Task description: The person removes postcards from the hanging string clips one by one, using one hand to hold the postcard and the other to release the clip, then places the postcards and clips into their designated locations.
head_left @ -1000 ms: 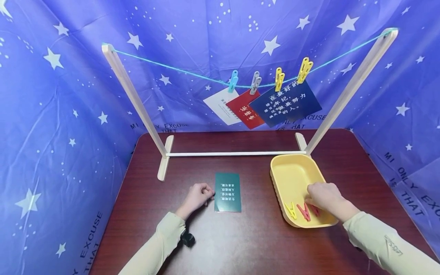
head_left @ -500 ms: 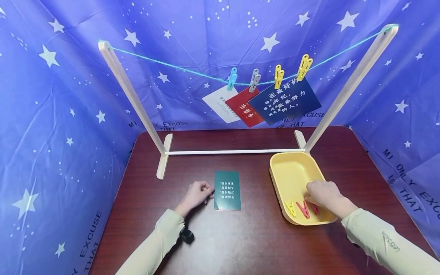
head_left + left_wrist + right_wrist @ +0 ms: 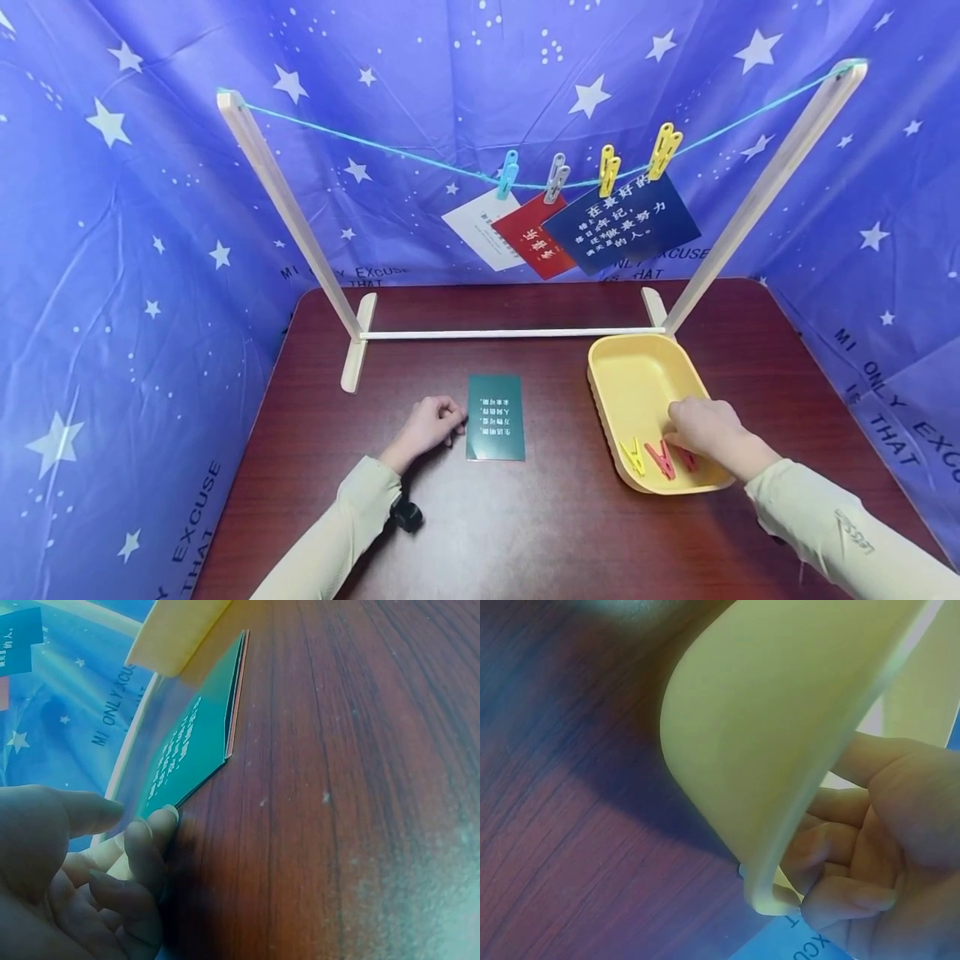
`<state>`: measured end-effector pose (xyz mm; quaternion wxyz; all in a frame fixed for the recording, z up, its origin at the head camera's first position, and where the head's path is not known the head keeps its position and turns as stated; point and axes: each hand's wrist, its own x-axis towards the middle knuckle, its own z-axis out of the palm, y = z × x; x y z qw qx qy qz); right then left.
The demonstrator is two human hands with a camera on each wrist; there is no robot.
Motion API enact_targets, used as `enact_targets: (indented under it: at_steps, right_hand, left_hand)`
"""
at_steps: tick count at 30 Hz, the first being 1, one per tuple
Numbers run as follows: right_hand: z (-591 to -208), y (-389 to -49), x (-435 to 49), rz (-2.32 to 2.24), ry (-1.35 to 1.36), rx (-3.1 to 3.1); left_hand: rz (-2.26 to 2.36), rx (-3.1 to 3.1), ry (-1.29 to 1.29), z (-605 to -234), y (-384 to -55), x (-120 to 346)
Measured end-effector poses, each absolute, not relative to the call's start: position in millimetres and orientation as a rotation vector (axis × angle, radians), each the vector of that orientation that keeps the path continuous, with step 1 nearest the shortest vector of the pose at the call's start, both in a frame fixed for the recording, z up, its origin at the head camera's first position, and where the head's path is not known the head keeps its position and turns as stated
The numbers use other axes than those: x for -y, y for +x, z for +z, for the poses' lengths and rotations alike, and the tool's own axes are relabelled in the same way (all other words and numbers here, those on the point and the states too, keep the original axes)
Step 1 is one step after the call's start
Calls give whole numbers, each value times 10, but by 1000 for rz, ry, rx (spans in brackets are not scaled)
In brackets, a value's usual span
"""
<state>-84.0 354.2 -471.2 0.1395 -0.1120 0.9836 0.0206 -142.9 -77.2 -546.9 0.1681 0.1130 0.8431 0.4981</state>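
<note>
Four clothespins (image 3: pixel 557 182) grip three visible hanging cards (image 3: pixel 622 229) on one line (image 3: pixel 390 151), and one yellow tray (image 3: pixel 637 375) holds one yellow clip (image 3: pixel 639 464) and two red clips (image 3: pixel 666 467), one partly hidden by the right hand (image 3: pixel 708 425). One green card (image 3: pixel 495 417) lies on the counter (image 3: pixel 465 517) just beside the left hand (image 3: pixel 431 425), its fingers (image 3: pixel 142 851) loosely curled around nothing; the other hand's bent fingers (image 3: pixel 832 896) reach into the tray near the red clips, whether pinching one I cannot tell. Hands, card and clips lie essentially as half a second ago.
</note>
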Motion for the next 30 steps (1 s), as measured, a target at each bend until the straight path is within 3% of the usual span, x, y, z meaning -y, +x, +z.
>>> enact_targets:
  at_steps: [30]
  right_hand:
    - [-4615,-851,-3405,58,-496,-3163]
  left_hand:
    - [1471,-2442,352,-5368,-1421,831]
